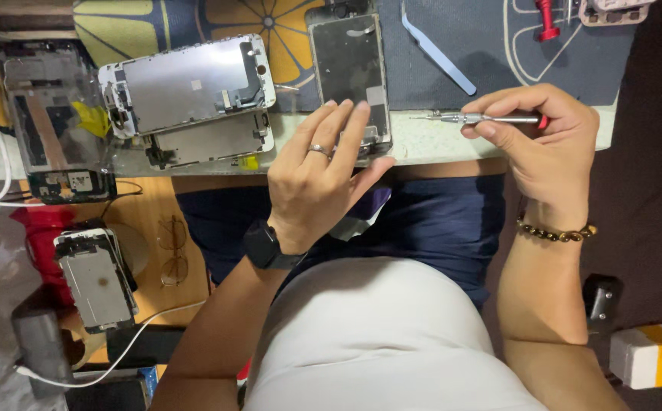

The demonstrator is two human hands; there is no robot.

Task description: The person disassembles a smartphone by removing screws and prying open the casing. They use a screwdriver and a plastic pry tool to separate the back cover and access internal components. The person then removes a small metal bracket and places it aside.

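- Left hand (317, 173): fingers spread flat, resting on dark phone frame (348, 65) at table edge (437, 143).
- Right hand (540, 133): pinching slim screwdriver (474, 118), tip pointing toward phone.

Open strip of desk (430, 144) between left hand (312, 190) and right hand (540, 144). Blocked at 10 o'clock by stacked phone frames (190, 99); at 12 by tweezers (437, 49); at 1 by a red tool (548, 19).
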